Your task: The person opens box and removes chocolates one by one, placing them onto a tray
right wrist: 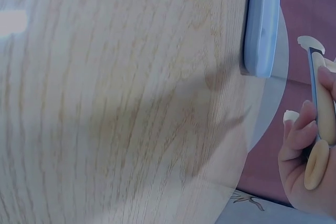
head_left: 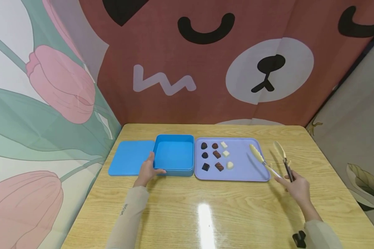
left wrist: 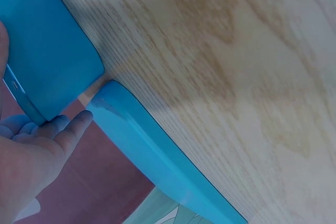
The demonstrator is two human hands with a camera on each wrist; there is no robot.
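Observation:
A blue box (head_left: 174,172) without its lid stands left of the tray, its inside bare. My left hand (head_left: 148,169) holds its front left corner, thumb along the front wall and fingers on the left side. The lilac tray (head_left: 247,171) bears several chocolates in dark, brown and white columns, among them a brown chocolate (head_left: 216,154) and a white chocolate (head_left: 230,165). My right hand (head_left: 297,186) grips a pair of tongs (head_left: 258,154) with cream tips and metal arms. The tongs are spread apart with nothing between them, over the tray's right end.
A flat blue lid (head_left: 131,157) lies left of the box on the wooden table (head_left: 171,214). Behind the table hangs a cloth with a bear print (head_left: 205,76), and printed cloths flank it left and right.

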